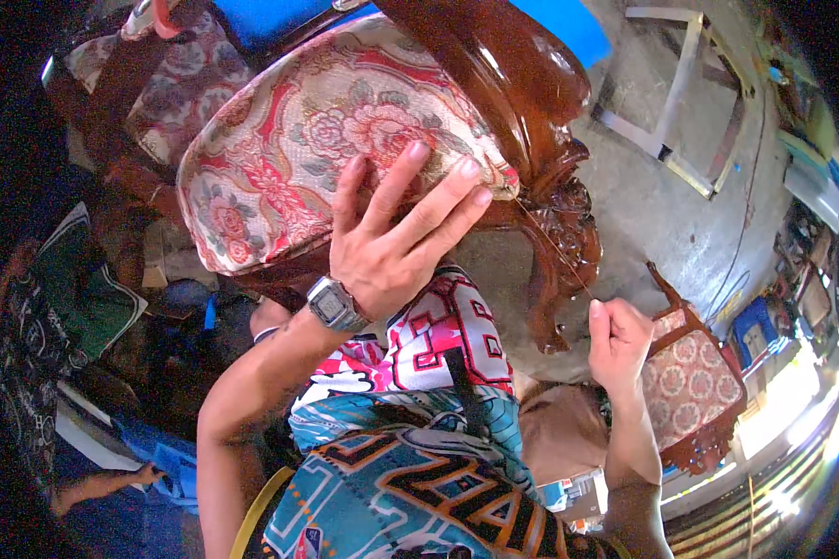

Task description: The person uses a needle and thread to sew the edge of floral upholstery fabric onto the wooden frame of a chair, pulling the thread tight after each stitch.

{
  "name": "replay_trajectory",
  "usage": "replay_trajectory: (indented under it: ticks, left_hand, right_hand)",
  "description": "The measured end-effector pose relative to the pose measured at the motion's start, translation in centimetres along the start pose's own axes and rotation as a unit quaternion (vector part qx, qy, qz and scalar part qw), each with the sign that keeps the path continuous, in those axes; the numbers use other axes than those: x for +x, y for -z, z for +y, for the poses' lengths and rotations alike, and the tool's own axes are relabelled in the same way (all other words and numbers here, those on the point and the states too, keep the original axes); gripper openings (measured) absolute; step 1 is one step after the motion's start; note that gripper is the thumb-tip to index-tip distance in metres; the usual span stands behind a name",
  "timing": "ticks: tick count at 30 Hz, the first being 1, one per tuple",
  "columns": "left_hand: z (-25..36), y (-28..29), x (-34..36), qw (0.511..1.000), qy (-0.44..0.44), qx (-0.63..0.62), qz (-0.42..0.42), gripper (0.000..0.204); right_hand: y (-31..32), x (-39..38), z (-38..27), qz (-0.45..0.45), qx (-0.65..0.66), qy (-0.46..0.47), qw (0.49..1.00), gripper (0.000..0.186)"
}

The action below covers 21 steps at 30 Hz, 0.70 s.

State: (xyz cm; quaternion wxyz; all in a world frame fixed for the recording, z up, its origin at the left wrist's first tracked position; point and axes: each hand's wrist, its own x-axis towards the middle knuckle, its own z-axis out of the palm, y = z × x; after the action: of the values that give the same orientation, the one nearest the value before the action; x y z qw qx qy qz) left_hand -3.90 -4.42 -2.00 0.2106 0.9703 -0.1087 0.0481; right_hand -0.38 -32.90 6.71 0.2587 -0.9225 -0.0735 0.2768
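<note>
One head-worn fisheye looks down from close above the floral seat.

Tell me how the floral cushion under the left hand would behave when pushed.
The floral cushion would probably yield a little, since its rounded face looks padded where the left hand lies. Its textured weave should grip better than the glossy wood beside it. Being broad and flattish, it seems unlikely to roll.
</note>
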Motion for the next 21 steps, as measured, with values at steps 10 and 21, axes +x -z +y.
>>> replay_trajectory:
  ticks: [10,21]
  left_hand:
    - [-0.3,1.6,0.3,0.985,0.141,-0.063,-0.074,0.085]
    - [-0.8,2.5,0.6,0.987,0.067,-0.146,-0.022,0.056]
  right_hand:
    - [-0.8,-0.4,0.7,-0.006,0.004,0.008,1.000,0.025]
    - [0.3,0.0,1.8,0.014,-0.035,0.016,0.999,0.022]
